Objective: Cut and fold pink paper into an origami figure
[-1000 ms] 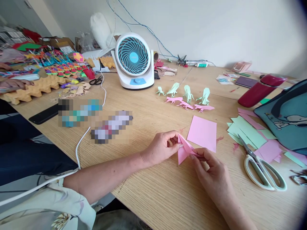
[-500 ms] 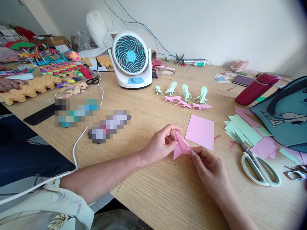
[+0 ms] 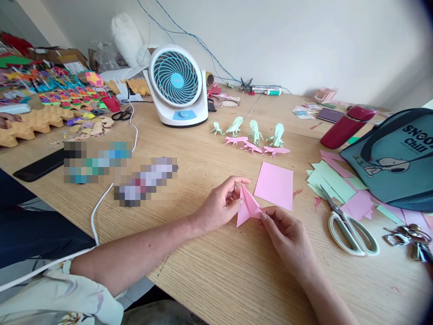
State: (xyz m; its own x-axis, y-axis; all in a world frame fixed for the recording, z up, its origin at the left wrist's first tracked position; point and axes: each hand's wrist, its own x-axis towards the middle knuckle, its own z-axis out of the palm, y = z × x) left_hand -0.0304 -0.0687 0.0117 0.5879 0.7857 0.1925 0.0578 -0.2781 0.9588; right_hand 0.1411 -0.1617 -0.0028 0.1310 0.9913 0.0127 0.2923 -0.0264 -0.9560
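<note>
Between my hands is a folded piece of pink paper (image 3: 249, 205), creased into a pointed, triangular shape. My left hand (image 3: 221, 203) pinches its left side, thumb in front and fingers behind. At its right corner, the thumb and fingers of my right hand (image 3: 284, 230) are closed on the paper. A flat pink paper sheet (image 3: 274, 185) lies just beyond my hands. Farther back stand several green origami figures (image 3: 255, 131), with pink origami figures (image 3: 252, 146) in front of them.
White-handled scissors (image 3: 352, 232) and a metal key bunch (image 3: 409, 237) lie to the right, near green and pink paper pieces (image 3: 333, 180). Behind these are a red flask (image 3: 345, 128) and a teal bag (image 3: 389, 167). A fan (image 3: 177, 85) stands at the back. Another person's hand (image 3: 9, 118) shows far left.
The camera view has turned slightly to the right, so the scene sits farther left and more of the bag and keys shows. Both hands keep their grip on the folded pink paper.
</note>
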